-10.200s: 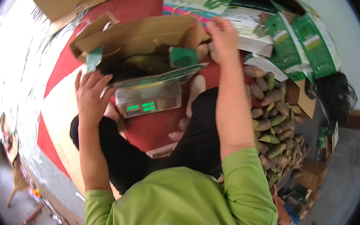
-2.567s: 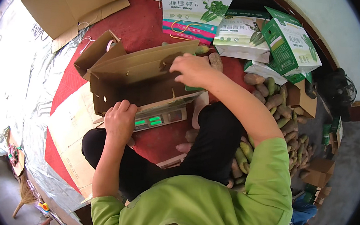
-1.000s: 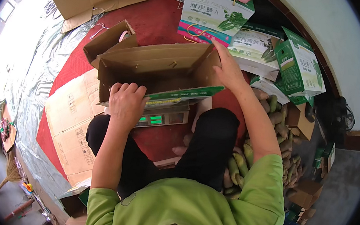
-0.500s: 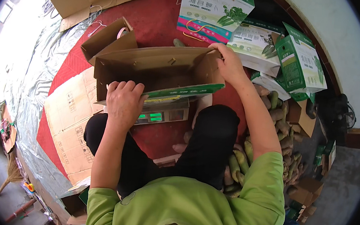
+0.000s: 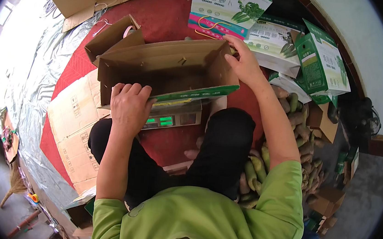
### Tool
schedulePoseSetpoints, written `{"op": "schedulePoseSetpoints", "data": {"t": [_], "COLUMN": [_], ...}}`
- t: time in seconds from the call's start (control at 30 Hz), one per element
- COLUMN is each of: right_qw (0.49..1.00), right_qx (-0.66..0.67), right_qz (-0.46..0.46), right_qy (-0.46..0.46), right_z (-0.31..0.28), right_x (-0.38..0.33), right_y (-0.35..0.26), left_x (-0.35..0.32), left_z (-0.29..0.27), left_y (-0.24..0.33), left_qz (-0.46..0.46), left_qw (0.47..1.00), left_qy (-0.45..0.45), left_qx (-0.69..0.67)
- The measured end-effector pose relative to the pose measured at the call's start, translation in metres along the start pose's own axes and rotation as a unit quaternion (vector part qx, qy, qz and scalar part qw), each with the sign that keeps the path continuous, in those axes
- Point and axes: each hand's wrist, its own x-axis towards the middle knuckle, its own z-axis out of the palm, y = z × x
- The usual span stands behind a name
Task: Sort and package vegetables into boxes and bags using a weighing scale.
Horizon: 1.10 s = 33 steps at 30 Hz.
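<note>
While the left hand curls its fingers over the near edge of the open cardboard box, gripping that green-trimmed flap, the right hand clamps the box's far right corner, thumb and fingers closed on the wall. So the box sits between both hands, tipped on its side with its brown inside showing. Just under the left hand's knuckles peeks a digital scale with a lit green display. Beyond the right hand stand green-and-white printed cartons, and below its forearm lies a heap of green radishes. Everything rests on a red mat.
</note>
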Motion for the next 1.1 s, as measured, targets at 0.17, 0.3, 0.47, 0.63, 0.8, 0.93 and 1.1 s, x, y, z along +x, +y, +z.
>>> {"op": "schedulePoseSetpoints", "data": {"t": [0.17,0.3,0.47,0.63,0.8,0.93,1.1], "right_qw": [0.999,0.99,0.937,0.901,0.841,0.828,0.76], "right_qx": [0.013,0.061,0.103,-0.004,0.015,-0.036,-0.301], "right_qz": [0.0,0.057,0.14,0.311,0.54,0.555,0.572], "right_qy": [0.047,0.115,0.304,0.301,0.025,-0.069,-0.067], "right_z": [-0.008,-0.021,-0.007,0.076,0.138,0.139,0.098], "right_x": [-0.002,-0.027,-0.112,-0.267,-0.393,-0.438,-0.45], "right_y": [0.0,0.001,0.034,0.096,0.086,0.096,0.129], "left_x": [0.002,0.003,0.002,-0.002,-0.011,-0.009,-0.01], "left_z": [0.002,0.003,0.003,0.007,0.012,0.012,0.011], "left_y": [0.0,-0.001,0.005,0.01,0.003,0.007,0.003], "left_qz": [0.003,0.018,0.018,0.053,0.057,0.072,0.08], "left_qw": [1.0,1.0,0.999,0.998,0.998,0.997,0.995], "left_qy": [-0.016,-0.023,-0.036,-0.003,0.006,0.013,0.017], "left_qx": [-0.002,0.008,0.033,0.036,0.04,0.033,0.05]}}
